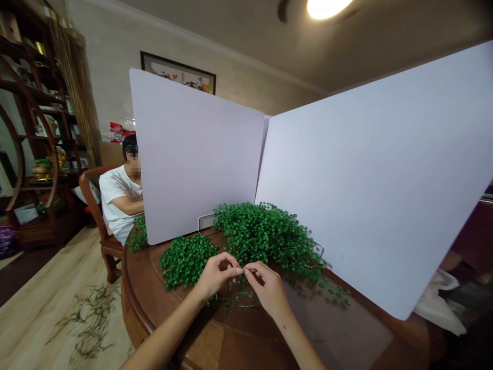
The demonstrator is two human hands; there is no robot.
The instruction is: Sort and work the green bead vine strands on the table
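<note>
My left hand (216, 275) and my right hand (267, 285) meet over a round wooden table (246, 344). Both are pinched together on a thin green beaded strand (239, 297) that trails onto the tabletop below them. A large heap of green beaded strands (265, 234) lies just behind my hands. A smaller heap (187, 259) lies to the left of my left hand.
Two white boards, left (196, 154) and right (381, 174), stand upright on the table behind the heaps. Another person in a white shirt (119, 198) sits on a wooden chair at the left. Green scraps (90, 318) litter the wooden floor. Shelves (34, 128) stand far left.
</note>
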